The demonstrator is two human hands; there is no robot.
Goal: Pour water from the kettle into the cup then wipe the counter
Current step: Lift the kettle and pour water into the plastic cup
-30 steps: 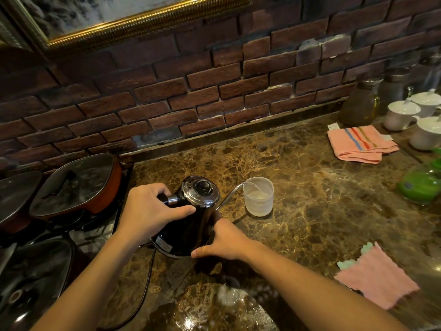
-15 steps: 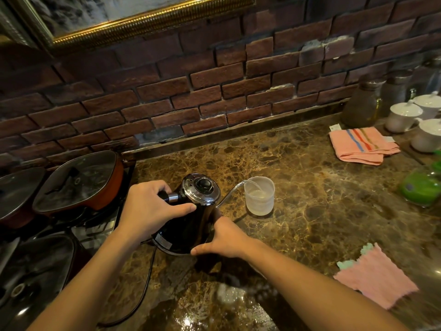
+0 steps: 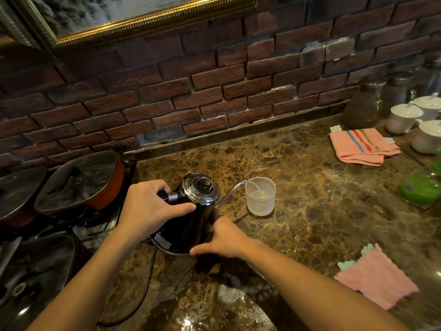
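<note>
A black gooseneck kettle (image 3: 188, 220) with a chrome lid is tilted to the right over the brown marble counter (image 3: 310, 199). My left hand (image 3: 150, 209) grips its handle. My right hand (image 3: 222, 237) presses against the kettle's lower right side. The thin spout reaches over the rim of a translucent plastic cup (image 3: 260, 199), and a stream of water falls into it. The cup stands upright and is partly filled. A pink cloth (image 3: 377, 280) lies flat on the counter at the lower right, apart from both hands.
Lidded pans (image 3: 78, 185) crowd the stove at the left. A folded striped pink towel (image 3: 362, 146), white lidded cups (image 3: 405, 118), jars and a green object (image 3: 422, 189) sit at the right. The kettle's black cord (image 3: 145, 290) trails down. A wet patch glints at the counter's front.
Both hands hold the kettle in nearly the same tilt. Water keeps running and the level in the cup looks slightly higher.
</note>
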